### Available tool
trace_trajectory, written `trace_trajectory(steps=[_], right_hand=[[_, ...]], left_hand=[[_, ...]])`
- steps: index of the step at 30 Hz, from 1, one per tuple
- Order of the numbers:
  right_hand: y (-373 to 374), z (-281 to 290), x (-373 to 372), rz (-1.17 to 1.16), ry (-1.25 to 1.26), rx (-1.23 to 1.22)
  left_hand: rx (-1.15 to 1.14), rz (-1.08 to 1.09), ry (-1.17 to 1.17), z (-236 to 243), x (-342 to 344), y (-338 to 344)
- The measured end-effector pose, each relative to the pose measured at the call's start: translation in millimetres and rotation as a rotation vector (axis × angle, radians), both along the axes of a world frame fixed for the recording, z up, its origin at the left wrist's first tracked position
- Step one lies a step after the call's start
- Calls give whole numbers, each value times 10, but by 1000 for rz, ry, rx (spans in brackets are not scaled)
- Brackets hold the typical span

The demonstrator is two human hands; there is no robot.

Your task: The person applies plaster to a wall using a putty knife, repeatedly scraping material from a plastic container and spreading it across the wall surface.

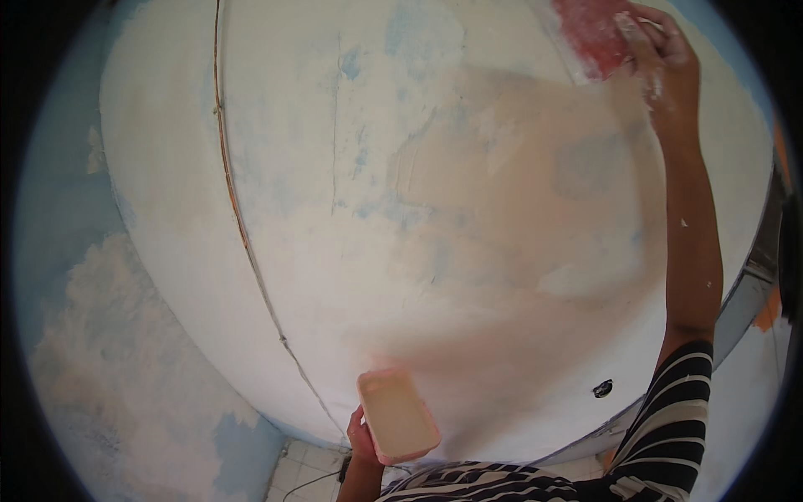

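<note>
The right grip (673, 67) is up high on the right, pinching a red tool (590, 38) by its right edge, one whitened digit laid over it and the others bent around its side. Below it the forearm (693, 217) stands almost straight up, bare and flecked with white, down to the elbow, where a dark striped sleeve (669, 418) begins. Down low, close to the person's body, the left grip (360, 439) is closed around the left side of a pink tray (408, 457), which bears a smooth cream paste (397, 410).

The left fingers are mostly hidden by the tray, and the forearm behind them is soon cut off at the lower edge. The top of the red tool is cut off too, and I can't tell whether its pale edge touches the wall (519, 167).

I count two hands, one red tool, one tray, one thin cord (230, 184) running down the wall on the left, and one dark spot (602, 388) low on the right. The wall is patched in cream, tan and pale blue; a second wall (58, 209), bluer, stands to its left, with white tiles (293, 468) near its foot
</note>
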State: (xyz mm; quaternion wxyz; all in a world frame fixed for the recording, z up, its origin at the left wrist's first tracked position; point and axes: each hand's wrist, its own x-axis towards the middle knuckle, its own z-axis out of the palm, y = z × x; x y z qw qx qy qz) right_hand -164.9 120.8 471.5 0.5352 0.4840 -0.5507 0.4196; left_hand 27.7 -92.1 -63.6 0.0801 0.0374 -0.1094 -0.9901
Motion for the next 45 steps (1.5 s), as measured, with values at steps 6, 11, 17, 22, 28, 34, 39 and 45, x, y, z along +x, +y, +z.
trace_trajectory(steps=[6, 11, 17, 22, 28, 34, 39, 45], right_hand=[[-376, -1133, 328, -61, -107, 561], [-93, -653, -114, 315, -339, 23], [-140, -1006, 321, 266, -304, 86], [-92, -1255, 72, 88, -361, 325], [245, -738, 177, 144, -85, -178], [-219, -1680, 310, -100, -181, 386], [76, -721, 170, 99, -120, -132], [-13, -1417, 371, -70, -253, 301]], left_hand=[[6, 35, -19, -45, 37, -33], [30, 34, -57, -129, 3, 3], [78, 35, -76, -309, -7, -89], [52, 11, -57, -271, -38, -48], [37, -15, -46, -191, -57, -23], [38, -35, -38, -140, -12, -25], [52, -58, -50, -214, -63, 16], [15, 22, -70, -175, 16, 13]])
